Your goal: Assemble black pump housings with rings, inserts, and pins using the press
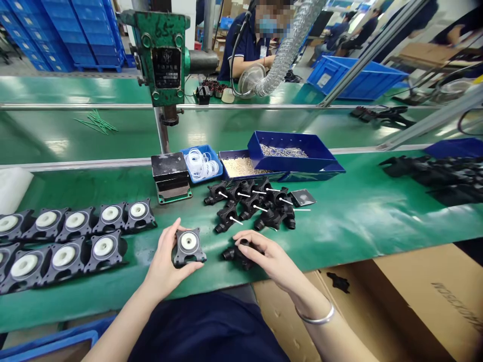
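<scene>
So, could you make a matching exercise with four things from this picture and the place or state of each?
1. left hand
2. right hand
3. white rings
4. silver pieces

A. in the lighter blue tray
B. holds a square part with a white disc
C. in the upper dark-blue bin
D. grips a black part, no disc showing

Pairs: 1-B; 2-D; 3-A; 4-C

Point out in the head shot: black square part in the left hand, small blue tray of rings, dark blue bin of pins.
Black square part (pixel 189 242): head view, on its central white disc.
Small blue tray (pixel 208 176): head view, on its near wall.
Dark blue bin (pixel 289 164): head view, on its near wall.
</scene>
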{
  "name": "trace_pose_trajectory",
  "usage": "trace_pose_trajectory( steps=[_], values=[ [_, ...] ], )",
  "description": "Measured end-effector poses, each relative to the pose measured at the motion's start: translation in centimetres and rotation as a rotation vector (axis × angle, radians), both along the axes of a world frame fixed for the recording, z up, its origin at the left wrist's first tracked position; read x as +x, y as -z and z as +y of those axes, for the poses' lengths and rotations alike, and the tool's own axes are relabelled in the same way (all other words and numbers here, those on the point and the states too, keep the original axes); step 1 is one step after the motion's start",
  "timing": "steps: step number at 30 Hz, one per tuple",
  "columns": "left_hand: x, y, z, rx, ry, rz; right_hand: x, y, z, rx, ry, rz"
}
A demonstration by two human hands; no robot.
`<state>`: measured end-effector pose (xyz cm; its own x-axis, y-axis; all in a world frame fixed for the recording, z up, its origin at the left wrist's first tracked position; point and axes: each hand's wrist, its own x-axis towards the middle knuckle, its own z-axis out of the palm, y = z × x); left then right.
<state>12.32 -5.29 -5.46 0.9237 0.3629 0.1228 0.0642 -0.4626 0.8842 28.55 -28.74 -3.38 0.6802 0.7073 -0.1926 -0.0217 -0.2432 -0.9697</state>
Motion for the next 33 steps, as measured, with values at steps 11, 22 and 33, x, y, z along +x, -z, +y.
trace_pose_trajectory(
  steps=[11,22,33],
  values=[
    [-0.2,0.2,0.2,-0.047,0.032,0.001,-1.8,-2.5,4.5,0.573,0.209,0.856],
    [-0.8,0.3,-0.3,-0.115,0.062,-0.040,-1.5,-2.9,7.7,0.538,0.124,0.660],
    [-1.0,0.7,-0.5,-0.075,0.001,-0.007,-1.8,-2.6,11.4,0.330,-0.035,0.206]
  ],
)
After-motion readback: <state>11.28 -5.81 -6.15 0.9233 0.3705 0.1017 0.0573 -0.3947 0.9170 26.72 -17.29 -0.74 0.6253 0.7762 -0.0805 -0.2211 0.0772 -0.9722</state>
